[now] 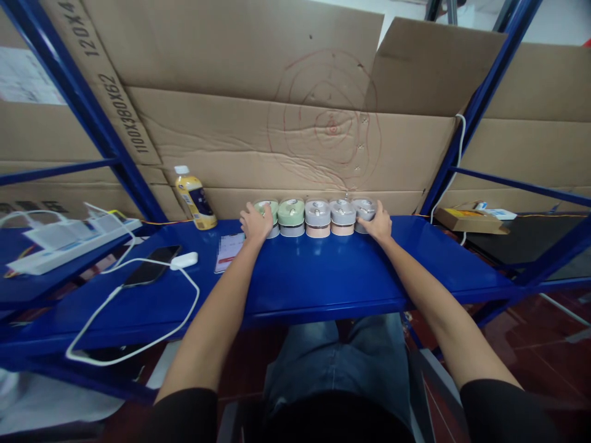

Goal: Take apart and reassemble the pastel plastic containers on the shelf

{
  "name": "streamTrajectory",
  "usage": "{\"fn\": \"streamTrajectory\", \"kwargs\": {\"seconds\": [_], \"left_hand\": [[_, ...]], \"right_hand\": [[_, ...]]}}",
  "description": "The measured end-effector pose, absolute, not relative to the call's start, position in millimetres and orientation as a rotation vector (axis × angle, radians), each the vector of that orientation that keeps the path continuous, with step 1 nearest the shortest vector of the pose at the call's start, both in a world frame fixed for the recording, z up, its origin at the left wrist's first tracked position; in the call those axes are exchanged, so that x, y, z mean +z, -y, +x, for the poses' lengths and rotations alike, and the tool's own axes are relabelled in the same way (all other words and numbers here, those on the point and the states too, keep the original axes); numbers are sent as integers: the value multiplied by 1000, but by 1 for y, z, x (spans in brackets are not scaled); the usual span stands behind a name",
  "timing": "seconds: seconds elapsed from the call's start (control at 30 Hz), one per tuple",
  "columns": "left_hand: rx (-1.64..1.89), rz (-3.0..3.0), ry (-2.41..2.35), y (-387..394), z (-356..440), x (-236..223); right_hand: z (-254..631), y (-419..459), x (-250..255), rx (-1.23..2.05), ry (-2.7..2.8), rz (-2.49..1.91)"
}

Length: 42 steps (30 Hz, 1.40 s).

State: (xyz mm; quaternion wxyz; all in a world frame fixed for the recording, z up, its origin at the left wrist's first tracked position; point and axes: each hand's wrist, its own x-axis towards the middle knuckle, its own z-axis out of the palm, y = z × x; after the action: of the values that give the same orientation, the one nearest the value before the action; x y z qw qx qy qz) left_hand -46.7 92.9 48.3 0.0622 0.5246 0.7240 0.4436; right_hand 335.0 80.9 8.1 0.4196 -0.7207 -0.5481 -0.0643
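Note:
Several small lidded containers with clear tops stand in a straight row along the back of the blue shelf, each looking two-tiered. At the left end is a green-and-grey container point(273, 230); my left hand point(257, 221) curls around its outer side, fingers over the top. Beside it stands another green-topped container point(291, 216). Two grey-topped containers with peach bases follow, a middle one point(318, 218) and its neighbour point(343, 217). My right hand point(379, 223) wraps the outer side of the grey container point(364, 209) at the right end. Neighbouring containers stand close together or touch.
A yellow bottle point(196, 198) stands left of the row. Nearer lie a phone with a lit screen point(227, 251), a dark phone point(152, 266), a white earbud case point(184, 260) and a looping white cable point(196, 301). Cardboard point(221, 135) backs the blue shelf point(318, 283).

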Motion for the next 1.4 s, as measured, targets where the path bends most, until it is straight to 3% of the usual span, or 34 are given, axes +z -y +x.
{"fn": "streamTrajectory", "kwargs": {"seconds": [0.27,0.4,0.53,0.67,0.77,0.93,1.2,1.4], "left_hand": [[1631,1925,-2097,-71,-28,55],[1717,2382,-1473,-42,-7,58],[1442,2401,-824,-22,11,45],[1128,2082,-741,-27,9,23],[929,2084,-697,-33,2,11],[939,2198,-717,-29,6,2],[976,2292,-649,-23,24,-5],[967,2309,-679,-25,21,-7]], "right_hand": [[343,-76,20,-146,1209,-1588],[351,-57,45,-90,1128,-1299],[334,-25,57,325,1529,-1020],[297,-4,43,858,1943,-908],[282,-5,27,985,2058,-861],[284,-10,15,811,2215,-1052],[246,8,20,164,2334,-1120],[256,9,22,251,2166,-1050]]}}
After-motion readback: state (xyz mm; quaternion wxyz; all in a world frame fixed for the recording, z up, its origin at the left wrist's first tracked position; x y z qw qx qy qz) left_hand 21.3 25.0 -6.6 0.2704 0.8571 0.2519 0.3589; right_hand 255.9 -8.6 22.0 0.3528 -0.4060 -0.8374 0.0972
